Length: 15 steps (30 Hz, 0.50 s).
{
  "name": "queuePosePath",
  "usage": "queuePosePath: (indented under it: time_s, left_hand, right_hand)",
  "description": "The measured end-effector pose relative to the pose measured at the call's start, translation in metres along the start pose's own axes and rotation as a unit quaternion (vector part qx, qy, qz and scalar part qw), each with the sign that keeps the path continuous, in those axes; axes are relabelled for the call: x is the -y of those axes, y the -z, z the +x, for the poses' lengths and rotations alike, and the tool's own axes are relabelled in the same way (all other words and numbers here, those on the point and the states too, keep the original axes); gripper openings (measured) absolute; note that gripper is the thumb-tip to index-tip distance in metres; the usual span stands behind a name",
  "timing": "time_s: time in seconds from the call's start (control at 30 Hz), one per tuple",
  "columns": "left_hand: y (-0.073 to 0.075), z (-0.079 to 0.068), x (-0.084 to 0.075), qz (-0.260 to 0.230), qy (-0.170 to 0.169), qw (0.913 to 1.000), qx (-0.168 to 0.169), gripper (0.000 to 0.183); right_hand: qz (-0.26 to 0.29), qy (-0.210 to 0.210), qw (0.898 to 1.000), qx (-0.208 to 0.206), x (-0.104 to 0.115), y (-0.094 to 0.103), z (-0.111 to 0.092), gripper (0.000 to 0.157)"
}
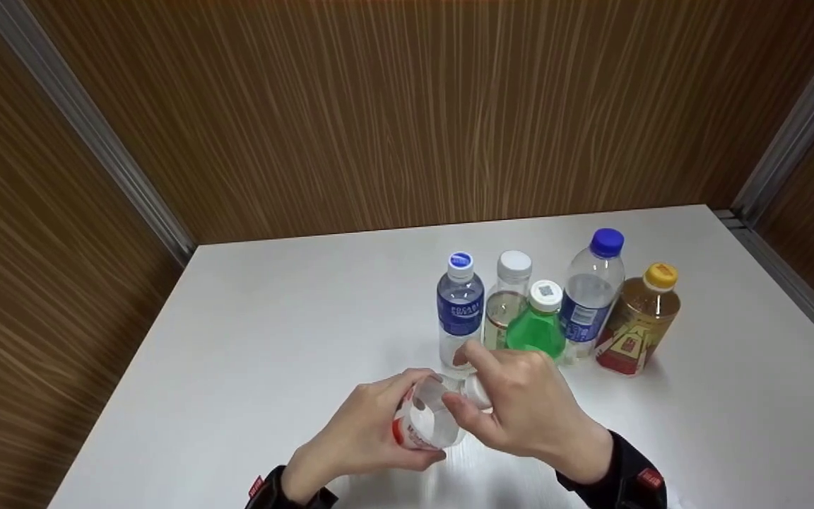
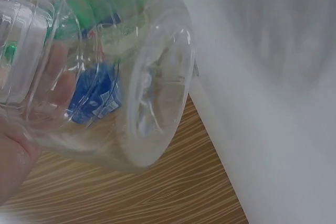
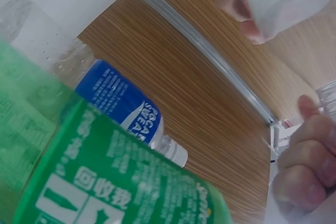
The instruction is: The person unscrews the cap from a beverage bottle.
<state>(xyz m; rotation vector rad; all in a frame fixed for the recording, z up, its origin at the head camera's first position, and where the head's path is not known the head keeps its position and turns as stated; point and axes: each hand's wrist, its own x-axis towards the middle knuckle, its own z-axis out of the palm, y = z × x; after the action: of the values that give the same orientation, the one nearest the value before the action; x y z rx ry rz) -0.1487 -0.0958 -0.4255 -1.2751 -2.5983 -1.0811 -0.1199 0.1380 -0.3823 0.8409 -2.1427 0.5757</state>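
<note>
A clear plastic bottle (image 1: 421, 424) with a red and white label lies tilted in my left hand (image 1: 372, 428), its neck pointing right. My left fingers and thumb wrap round its body. The left wrist view shows the wide clear base of this bottle (image 2: 157, 93) close up. At the neck, my right hand (image 1: 534, 403) pinches the white cap (image 1: 476, 391) between thumb and curled fingers. From the right wrist, the curled right fingers (image 3: 304, 177) appear beside the clear neck, and the cap is hidden there.
Several bottles stand behind my right hand: a blue-labelled Pocari Sweat bottle (image 1: 461, 307), a white-capped clear one (image 1: 514, 276), a green Sprite bottle (image 1: 538, 332), a blue-capped one (image 1: 591, 290) and a yellow-capped brown one (image 1: 640, 325). Wood-grain panels (image 1: 407, 113) enclose the white table (image 1: 273, 318).
</note>
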Motion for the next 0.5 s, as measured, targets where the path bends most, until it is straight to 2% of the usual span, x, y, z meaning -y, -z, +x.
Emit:
queuePosePath:
  time_s: [0.13,0.3,0.4,0.5]
  left_hand:
    - [-0.0041,0.0009,-0.0009,0.06,-0.026,0.9961,-0.059,0.075]
    - [-0.0089,0.0019,0.0001,0.151,-0.058,0.9779,-0.132,0.082]
    - [-0.0103,0.0025,0.0013,0.176,-0.066,0.9703,-0.152,0.085]
    - [-0.0106,0.0029,0.0022,0.178,-0.067,0.9701,-0.151,0.084]
  right_hand:
    - [0.005,-0.06,0.998,0.005,0.0058,0.002,-0.0019,0.056]
    - [-0.004,-0.091,0.996,0.015,0.0103,0.0023,-0.0016,0.045]
    - [-0.017,-0.094,0.995,0.023,0.0107,0.0018,-0.0004,0.035]
    - [-0.025,-0.085,0.996,0.024,0.0098,0.0008,0.0,0.023]
